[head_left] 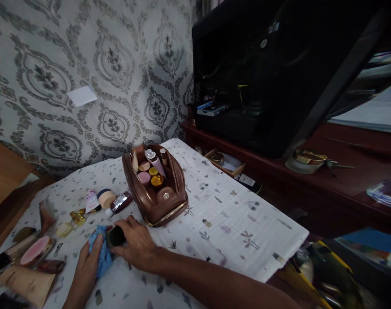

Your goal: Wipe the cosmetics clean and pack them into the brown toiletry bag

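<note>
Bunched in my left hand (pixel 91 262) is a blue cloth (pixel 103 257), its fingers closed round it. My right hand (pixel 135 242) grips a small dark round container (pixel 117 236) between thumb and fingers, and the cloth touches its left side. Just beyond the hands stands a brown leather cosmetic bag (pixel 157 210), unzipped, with several tubes and round pots inside. Between the bag and my left hand lie a dark red bottle (pixel 120 202) with a clear cap, a beige jar (pixel 106 198) with a dark lid and a white-pink tube (pixel 92 200).
More cosmetics crowd the left side, among them a pink compact (pixel 37 250), a beige tube (pixel 28 283) and a small gold-capped bottle (pixel 77 217). A patterned white cloth (pixel 221 214) covers the table. At right is a dark red desk (pixel 353 148) with a large black screen (pixel 247 77).
</note>
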`<state>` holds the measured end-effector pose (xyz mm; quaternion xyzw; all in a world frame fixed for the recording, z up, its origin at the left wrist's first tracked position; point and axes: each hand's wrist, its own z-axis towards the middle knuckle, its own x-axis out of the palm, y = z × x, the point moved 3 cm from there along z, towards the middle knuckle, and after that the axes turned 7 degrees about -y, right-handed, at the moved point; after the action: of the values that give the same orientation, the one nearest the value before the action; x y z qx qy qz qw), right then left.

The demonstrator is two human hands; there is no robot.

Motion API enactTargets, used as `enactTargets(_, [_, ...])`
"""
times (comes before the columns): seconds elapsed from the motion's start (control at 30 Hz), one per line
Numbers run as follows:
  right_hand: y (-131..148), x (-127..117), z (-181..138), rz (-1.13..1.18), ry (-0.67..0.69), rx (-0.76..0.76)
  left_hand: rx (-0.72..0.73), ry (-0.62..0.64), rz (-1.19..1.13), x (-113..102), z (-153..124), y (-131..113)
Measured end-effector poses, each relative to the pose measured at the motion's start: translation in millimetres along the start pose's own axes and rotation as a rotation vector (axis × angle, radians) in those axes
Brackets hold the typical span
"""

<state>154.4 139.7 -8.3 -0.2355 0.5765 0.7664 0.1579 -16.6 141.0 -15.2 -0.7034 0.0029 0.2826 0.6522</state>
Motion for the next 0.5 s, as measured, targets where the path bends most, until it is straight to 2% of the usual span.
enactTargets(0.1, [2.8,-2.3,0.2,-0.003,0.014,0.017,-0.007,0.047,0.0,0.7,-2.5,0.2])
enactTargets(0.33, [3.7,-4.0,1.0,-0.024,0.034,0.038,-0.019,0.062,-0.025,3.0,-3.2,-4.1])
enactTargets(0.5, [2.4,-4.0,0.0,-0.014,0.02,0.028,0.026,0.046,0.003,3.8,-3.8,-9.1])
